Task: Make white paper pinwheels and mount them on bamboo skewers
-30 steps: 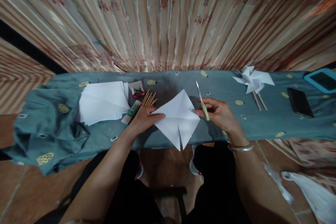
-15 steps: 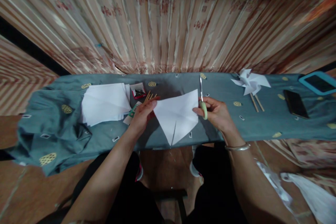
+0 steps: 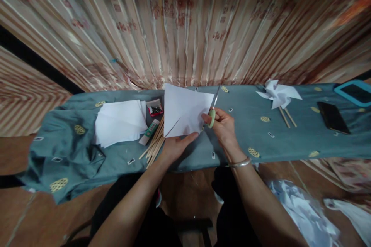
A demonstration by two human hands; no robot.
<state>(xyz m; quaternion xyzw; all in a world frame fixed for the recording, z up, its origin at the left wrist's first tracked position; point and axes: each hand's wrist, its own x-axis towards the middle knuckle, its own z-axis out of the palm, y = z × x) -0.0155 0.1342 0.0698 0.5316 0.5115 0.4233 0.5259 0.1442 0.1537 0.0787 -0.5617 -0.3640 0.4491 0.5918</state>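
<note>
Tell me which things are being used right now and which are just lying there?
In use: the paper square, held by the left hand; the scissors, in the right hand.

Just lying there: paper stack, sticks, glue stick, pinwheel, phone.

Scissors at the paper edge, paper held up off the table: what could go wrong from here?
1. The left hand pinches the paper sheet only at its bottom edge, so it may flex and the cut wander.
2. The right hand holds the scissors at the sheet's right edge, close to the left fingertips; a nick is possible.
3. The sheet hangs just above the wooden sticks and could brush them.
</note>
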